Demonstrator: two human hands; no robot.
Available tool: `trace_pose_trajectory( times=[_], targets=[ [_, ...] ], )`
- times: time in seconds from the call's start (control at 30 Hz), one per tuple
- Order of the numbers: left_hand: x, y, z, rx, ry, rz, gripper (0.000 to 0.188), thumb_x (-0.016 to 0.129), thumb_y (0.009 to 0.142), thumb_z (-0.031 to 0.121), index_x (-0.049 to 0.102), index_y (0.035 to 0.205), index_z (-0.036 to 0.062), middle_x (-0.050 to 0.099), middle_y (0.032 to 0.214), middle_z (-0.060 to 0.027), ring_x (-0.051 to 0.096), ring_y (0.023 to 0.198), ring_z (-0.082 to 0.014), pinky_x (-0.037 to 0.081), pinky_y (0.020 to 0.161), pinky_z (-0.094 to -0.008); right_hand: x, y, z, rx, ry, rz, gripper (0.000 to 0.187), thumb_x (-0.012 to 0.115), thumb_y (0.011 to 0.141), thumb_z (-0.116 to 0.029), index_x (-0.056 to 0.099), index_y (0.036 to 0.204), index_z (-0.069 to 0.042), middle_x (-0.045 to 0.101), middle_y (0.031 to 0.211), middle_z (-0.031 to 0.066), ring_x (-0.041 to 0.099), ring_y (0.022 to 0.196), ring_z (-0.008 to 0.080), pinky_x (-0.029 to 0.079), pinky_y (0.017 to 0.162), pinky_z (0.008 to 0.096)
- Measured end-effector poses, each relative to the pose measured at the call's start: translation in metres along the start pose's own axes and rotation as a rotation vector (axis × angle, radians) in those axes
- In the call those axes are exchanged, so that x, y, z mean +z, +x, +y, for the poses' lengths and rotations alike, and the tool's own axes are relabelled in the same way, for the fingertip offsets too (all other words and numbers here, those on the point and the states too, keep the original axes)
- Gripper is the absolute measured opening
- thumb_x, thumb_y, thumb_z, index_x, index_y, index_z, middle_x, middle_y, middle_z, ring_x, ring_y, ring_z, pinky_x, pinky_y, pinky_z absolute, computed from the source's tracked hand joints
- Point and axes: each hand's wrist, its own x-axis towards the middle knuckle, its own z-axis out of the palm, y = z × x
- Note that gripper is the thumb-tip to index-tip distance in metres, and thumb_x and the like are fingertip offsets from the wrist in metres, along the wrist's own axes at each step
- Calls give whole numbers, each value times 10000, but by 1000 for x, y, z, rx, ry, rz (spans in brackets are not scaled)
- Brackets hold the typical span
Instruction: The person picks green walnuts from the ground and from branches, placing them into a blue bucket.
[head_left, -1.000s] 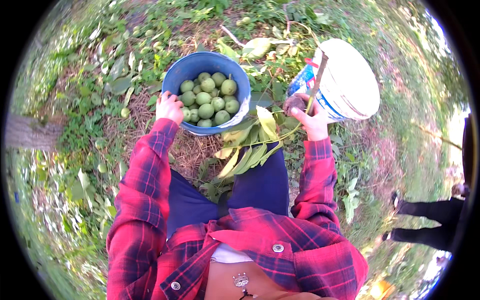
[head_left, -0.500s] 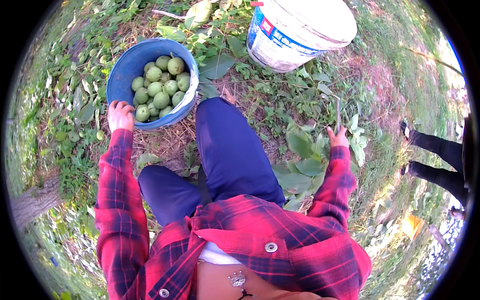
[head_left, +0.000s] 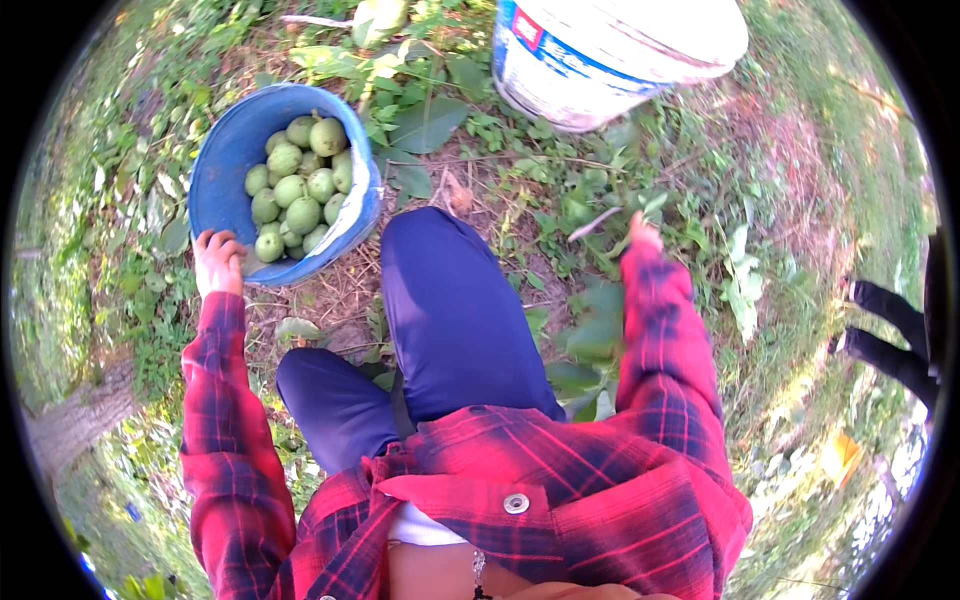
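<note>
My left hand (head_left: 219, 262) is closed over the near rim of a blue bucket (head_left: 215, 165). Round green fruits (head_left: 303, 214), several of them with rough skin, lie heaped inside it, and the bucket tilts toward me. To the right, my right hand (head_left: 644, 236) is closed on a slim grey blade-like tool (head_left: 594, 225), which points left and slightly down. Motion smears this tool, so its exact kind does not show. Green leaves (head_left: 654, 204) on the ground are right beside that hand.
A large white bucket with a blue band (head_left: 590, 70) stands ahead, right of centre. Big leaves (head_left: 597, 325) lie beside my right knee. A tree trunk (head_left: 85, 410) is at the far left. Another person's dark-trousered legs (head_left: 890, 335) are at the right edge.
My right hand has moved forward and left, and the tool has swung from pointing ahead to pointing left. My left hand stays on the blue bucket's rim. The view has shifted slightly.
</note>
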Motion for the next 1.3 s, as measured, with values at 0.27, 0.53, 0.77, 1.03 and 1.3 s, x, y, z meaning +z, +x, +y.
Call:
trace_pose_trajectory(
  times=[0.27, 0.53, 0.77, 1.03, 1.3],
  targets=[
    [16, -2, -3, 65, -51, 19, 121, 412, 619, 84, 529, 588, 79, 529, 817, -56, 405, 902, -278, 320, 800, -350, 89, -269, 148, 26, -127, -675, 462, 382, 754, -177, 279, 1198, -253, 490, 972, 198, 514, 863, 303, 409, 733, 383],
    [7, -29, -61, 122, 158, 29, 78, 449, 593, 114, 526, 579, 115, 522, 753, -27, 452, 809, -221, 343, 750, -329, 32, -200, 90, -229, -12, -936, 560, 608, 582, -466, 535, 989, -88, 565, 887, 128, 528, 834, 256, 403, 739, 337],
    [39, 23, 5, -96, 13, 537, 64, 496, 465, 168, 447, 488, 133, 447, 593, -23, 445, 591, -192, 381, 534, -303, -63, -146, -26, -611, -502, -661, 461, 661, 535, -329, 572, 931, -109, 574, 866, 122, 548, 811, 245, 423, 715, 314],
    [-2, -58, 10, -379, -259, 329, 190, 529, 475, 216, 594, 615, 105, 486, 880, -18, 375, 964, -189, 287, 776, -452, -132, -229, -98, -670, -732, -243, 470, 671, 519, -292, 570, 940, -108, 574, 870, 119, 547, 824, 227, 421, 723, 302],
    [2, -26, 13, -307, -583, 243, 446, 581, 535, 396, 604, 864, 97, 394, 1117, -79, 260, 1114, -244, 153, 888, -561, -233, -338, -140, -980, -25, 321, 413, 660, 582, -223, 547, 889, 29, 578, 795, 135, 537, 734, 192, 414, 681, 297]
  ],
)
